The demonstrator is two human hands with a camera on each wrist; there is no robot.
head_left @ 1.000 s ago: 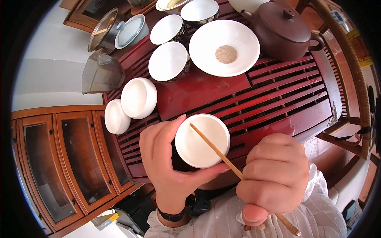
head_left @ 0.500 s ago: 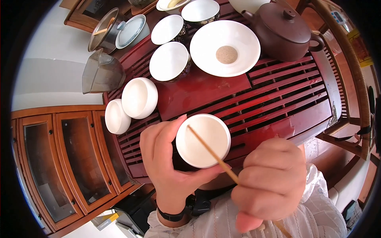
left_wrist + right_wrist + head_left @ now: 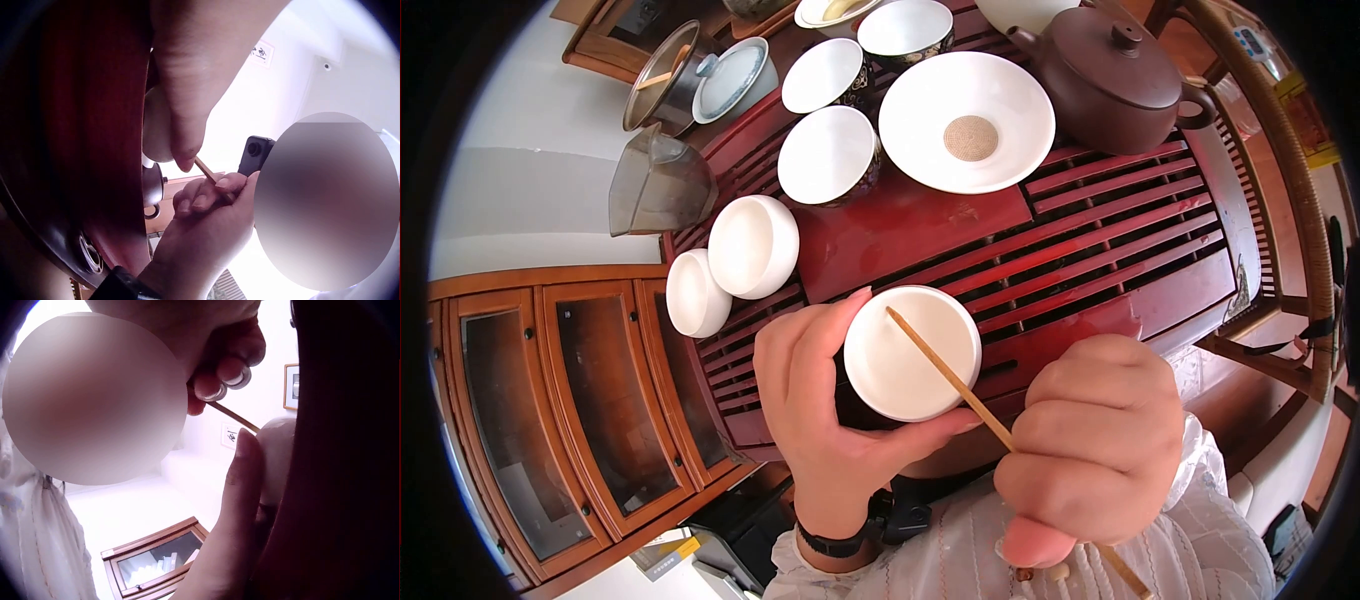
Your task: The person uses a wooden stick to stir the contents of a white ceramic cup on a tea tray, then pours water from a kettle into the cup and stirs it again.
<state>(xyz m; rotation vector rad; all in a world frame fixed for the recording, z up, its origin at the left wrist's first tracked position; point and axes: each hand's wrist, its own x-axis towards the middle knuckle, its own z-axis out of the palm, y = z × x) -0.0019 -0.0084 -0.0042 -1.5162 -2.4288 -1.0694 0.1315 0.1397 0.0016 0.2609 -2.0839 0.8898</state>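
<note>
My left hand (image 3: 815, 400) holds a white cup (image 3: 875, 370) at the near edge of the tea tray, fingers round its far left side and thumb along the near side. My right hand (image 3: 1095, 440) is a fist round a slender wooden stick (image 3: 953, 382). The stick slants across the cup's rim, its thin tip over the white inside, and its other end sticks out below the fist. In the right wrist view, the left thumb (image 3: 234, 487) lies against the cup (image 3: 278, 456). The stick (image 3: 206, 170) also shows between both hands in the left wrist view.
The slatted red tea tray (image 3: 900, 235) carries two small white cups (image 3: 752, 247), dark-patterned cups (image 3: 828, 155), a wide white bowl (image 3: 910, 110) with a brown disc at its bottom and a brown teapot (image 3: 1115, 75). A glass pitcher (image 3: 655, 185) stands at the left.
The right fist dipped toward the lower left and came back up to the right. The stick's tip shifted slightly inside the cup. The left hand and cup have stayed nearly still.
</note>
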